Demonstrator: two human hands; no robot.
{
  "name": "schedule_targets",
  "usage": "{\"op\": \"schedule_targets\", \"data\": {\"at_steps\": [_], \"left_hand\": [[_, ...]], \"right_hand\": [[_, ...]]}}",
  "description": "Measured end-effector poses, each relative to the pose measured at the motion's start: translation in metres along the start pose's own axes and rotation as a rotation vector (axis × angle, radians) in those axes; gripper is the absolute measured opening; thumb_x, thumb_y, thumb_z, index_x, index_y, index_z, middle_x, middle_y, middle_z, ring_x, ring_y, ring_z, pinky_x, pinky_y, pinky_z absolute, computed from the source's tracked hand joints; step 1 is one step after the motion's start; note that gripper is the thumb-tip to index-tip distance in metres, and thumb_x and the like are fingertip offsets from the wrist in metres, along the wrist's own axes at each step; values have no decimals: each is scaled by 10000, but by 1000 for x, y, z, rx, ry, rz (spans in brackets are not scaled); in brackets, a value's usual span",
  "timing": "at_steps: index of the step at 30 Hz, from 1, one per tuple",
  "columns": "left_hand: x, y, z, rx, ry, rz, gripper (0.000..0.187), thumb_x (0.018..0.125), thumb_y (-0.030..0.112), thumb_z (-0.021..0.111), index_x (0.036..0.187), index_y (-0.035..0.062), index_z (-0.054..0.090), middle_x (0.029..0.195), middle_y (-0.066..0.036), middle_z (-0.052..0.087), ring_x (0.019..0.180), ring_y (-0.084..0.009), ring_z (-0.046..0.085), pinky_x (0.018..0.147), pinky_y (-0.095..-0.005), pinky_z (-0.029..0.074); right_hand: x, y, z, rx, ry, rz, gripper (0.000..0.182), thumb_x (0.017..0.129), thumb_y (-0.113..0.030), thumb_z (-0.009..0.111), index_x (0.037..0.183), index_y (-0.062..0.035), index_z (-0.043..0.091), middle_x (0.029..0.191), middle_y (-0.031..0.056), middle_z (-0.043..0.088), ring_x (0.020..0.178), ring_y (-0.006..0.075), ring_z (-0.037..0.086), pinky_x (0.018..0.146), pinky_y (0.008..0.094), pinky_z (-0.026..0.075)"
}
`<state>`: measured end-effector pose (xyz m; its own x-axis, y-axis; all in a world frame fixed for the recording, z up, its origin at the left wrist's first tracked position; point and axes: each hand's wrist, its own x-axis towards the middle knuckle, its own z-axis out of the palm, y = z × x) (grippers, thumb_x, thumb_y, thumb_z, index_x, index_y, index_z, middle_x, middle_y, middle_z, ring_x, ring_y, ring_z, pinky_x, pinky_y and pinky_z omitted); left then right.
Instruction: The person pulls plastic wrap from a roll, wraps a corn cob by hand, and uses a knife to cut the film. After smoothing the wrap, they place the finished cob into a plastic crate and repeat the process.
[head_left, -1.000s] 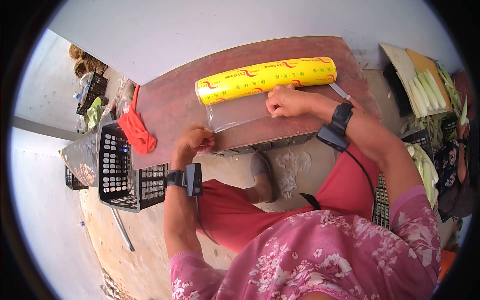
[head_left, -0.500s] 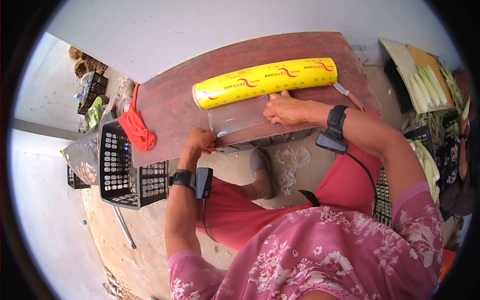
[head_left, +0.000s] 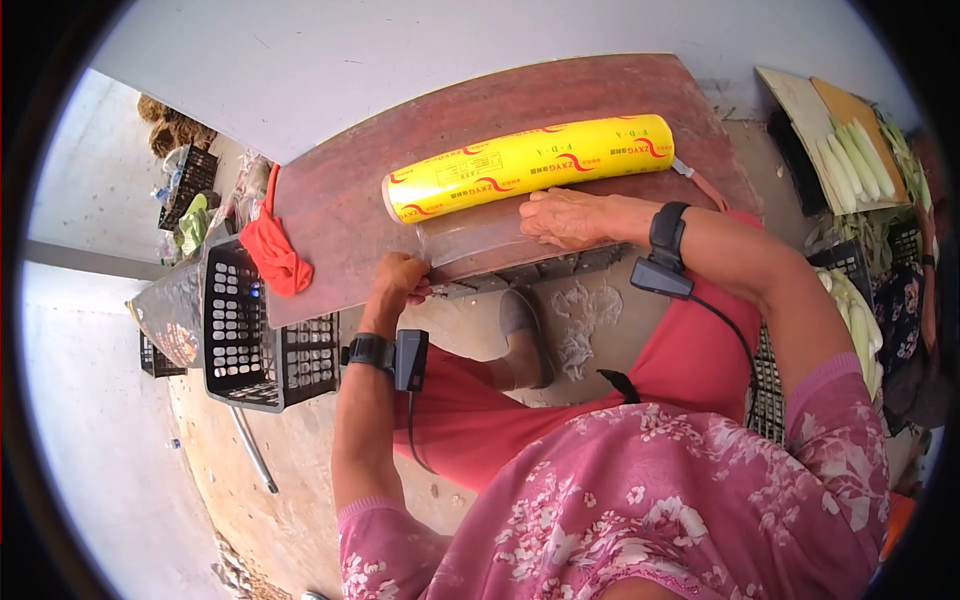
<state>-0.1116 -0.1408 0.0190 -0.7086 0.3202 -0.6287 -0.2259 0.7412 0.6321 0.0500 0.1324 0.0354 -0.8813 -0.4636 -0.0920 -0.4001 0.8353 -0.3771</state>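
A yellow roll of cling film [head_left: 530, 168] with red print lies across the reddish-brown table [head_left: 340, 190]. A clear strip of film [head_left: 470, 238] stretches from beneath the roll toward the table's front edge. At the strip's left corner, my left hand [head_left: 403, 276] pinches the film between closed fingers. My right hand [head_left: 562, 218] is closed on the film's right side, just in front of the roll, its fingertips partly hidden.
An orange-red cloth [head_left: 275, 255] hangs at the table's left end, above a black crate [head_left: 235, 330]. Peeled white-green corn [head_left: 855, 165] lies on boards at the right. Film scraps [head_left: 580, 330] litter the floor beneath.
The roll has turned, its printed marks shifting. My right hand has moved slightly left and down, away from the roll. My left hand is nearly unmoved.
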Motion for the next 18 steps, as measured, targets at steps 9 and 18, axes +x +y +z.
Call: {"op": "schedule_targets", "data": {"at_steps": [9,18], "left_hand": [[-3,-5,6,-13,69,14,147,835,108,596,788,-29,622,673,-116,623,536,-214,636,445,-324,516],[2,-5,6,235,127,94,185,827,166,675,807,8,582,680,-88,626,513,-158,597,435,-303,483]], "right_hand": [[-1,1,14,-214,104,-145,85,827,-132,561,873,-71,597,927,90,518,973,271,496,832,438,409],[-7,-4,40,-525,252,-285,79,768,-181,573,793,-106,565,834,44,517,885,208,503,768,361,398]]}}
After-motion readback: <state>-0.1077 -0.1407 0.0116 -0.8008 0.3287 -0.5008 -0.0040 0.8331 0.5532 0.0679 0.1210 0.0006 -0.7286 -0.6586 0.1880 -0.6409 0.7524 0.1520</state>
